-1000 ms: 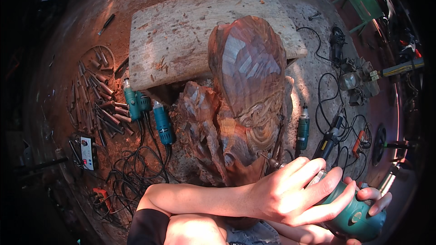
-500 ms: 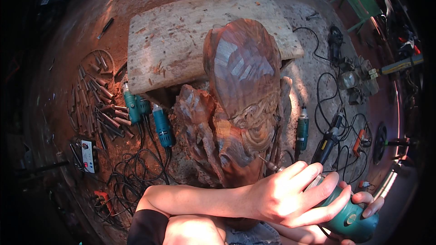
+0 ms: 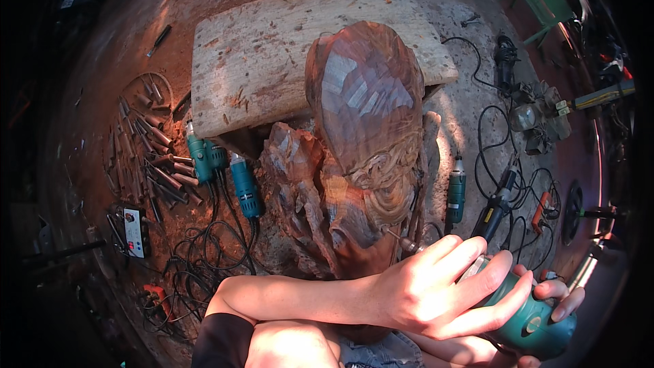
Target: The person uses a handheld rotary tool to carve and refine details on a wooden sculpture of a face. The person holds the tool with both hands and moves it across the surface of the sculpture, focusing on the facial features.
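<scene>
Head view: both bare hands are closed round a teal rotary tool [image 3: 541, 332] at 4 o'clock, its metal bit [image 3: 404, 240] pointing toward 10 o'clock at the lower right edge of a large carved wood piece [image 3: 371, 109]; whether the tip touches the wood cannot be told. The left hand [image 3: 429, 293] comes in on a forearm from 7 o'clock and wraps the front of the tool, its fingers [image 3: 494, 276] curled over the collar and body. The right hand [image 3: 560, 294] grips the rear, its fingers bent round the far side of the housing and the rest of it mostly hidden. The carving lies near the centre, its smooth faceted lobe toward 12 o'clock and swirling grooves below it, with a rough, jagged part at its left. The lobe overlaps a weathered wooden tabletop [image 3: 252, 54] at 11 o'clock. Around 9 o'clock, on the dusty floor [image 3: 88, 184], are a heap of slim chisel-like tools [image 3: 165, 178] and some teal power tools [image 3: 245, 187]. Black cables [image 3: 214, 240] tangle at 8 o'clock, near a pale control box [image 3: 136, 232]. Toward 3 o'clock, just past the carving, lies a slim green power tool [image 3: 456, 194], with a dark grinder [image 3: 496, 210] beside it; a green chair [image 3: 541, 7] stands at 2 o'clock.
</scene>
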### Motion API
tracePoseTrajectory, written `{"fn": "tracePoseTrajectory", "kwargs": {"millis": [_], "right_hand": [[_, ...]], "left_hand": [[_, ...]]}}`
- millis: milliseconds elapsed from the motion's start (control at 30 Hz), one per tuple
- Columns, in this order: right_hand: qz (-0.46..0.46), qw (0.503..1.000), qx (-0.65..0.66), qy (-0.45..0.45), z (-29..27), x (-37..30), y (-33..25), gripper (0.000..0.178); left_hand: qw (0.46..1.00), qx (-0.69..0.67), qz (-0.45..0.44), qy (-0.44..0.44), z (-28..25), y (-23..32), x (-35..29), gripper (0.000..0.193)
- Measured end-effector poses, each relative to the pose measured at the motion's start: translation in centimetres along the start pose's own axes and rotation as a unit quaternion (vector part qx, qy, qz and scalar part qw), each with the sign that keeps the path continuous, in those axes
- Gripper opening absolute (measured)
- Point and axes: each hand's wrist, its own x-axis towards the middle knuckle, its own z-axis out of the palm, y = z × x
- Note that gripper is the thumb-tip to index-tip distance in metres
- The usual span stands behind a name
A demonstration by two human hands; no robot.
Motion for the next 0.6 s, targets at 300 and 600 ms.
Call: {"fn": "tracePoseTrajectory", "kwargs": {"millis": [300,600], "right_hand": [[0.007,0.996,0.012,0.089,1.0,-1.7,0.8,0.067],[0.060,0.986,-0.035,0.153,1.0,-3.5,-0.4,0.071]], "left_hand": [[1.000,-0.017,-0.017,-0.007,-0.2,0.1,0.1,0.051],[1.000,0.012,0.001,-0.012,0.1,-0.2,-0.2,0.051]]}}
